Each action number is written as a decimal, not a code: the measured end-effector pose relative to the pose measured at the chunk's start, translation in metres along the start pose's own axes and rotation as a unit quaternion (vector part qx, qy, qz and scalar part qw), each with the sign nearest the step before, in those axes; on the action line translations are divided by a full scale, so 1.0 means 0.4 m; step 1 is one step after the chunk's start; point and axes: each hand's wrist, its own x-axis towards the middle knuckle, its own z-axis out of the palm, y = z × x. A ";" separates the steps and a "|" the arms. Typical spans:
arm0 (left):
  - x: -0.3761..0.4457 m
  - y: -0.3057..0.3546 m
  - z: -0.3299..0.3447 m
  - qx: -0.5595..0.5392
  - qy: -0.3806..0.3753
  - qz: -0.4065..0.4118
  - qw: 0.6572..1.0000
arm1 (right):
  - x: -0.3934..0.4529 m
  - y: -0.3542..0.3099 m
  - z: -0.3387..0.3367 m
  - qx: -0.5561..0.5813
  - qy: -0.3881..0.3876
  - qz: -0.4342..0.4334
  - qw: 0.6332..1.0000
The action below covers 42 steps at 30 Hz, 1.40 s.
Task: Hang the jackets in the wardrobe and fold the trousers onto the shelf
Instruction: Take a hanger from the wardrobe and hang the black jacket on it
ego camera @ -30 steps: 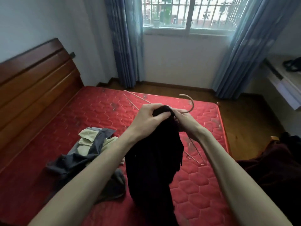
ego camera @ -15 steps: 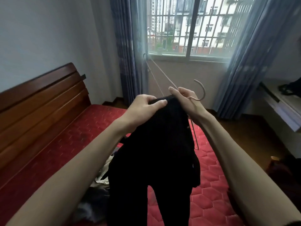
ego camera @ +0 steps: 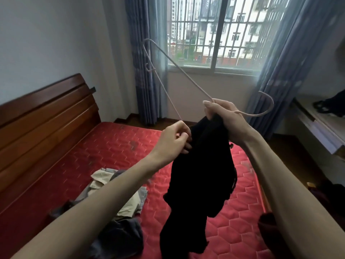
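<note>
Head view, Kid: What do the fingers hold?

Pal: The right hand [ego camera: 226, 118] grips the hanger [ego camera: 179, 69] neck and the top of the black jacket [ego camera: 201, 174]. The left hand [ego camera: 172, 141] pinches the hanger's lower bar, right by the cloth.

Kid: Which way does the hanger go?

Pal: Up and left, away from the jacket, which hangs down over the bed [ego camera: 115, 146]. More clothes [ego camera: 112, 186] lie there. I see no wardrobe.

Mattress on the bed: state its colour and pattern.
Red mattress, quilted in a hexagon pattern; head view shows it best.
</note>
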 end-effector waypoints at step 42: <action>0.030 0.022 -0.038 0.247 0.196 0.123 0.941 | -0.192 0.370 -0.093 -0.312 0.222 0.147 0.912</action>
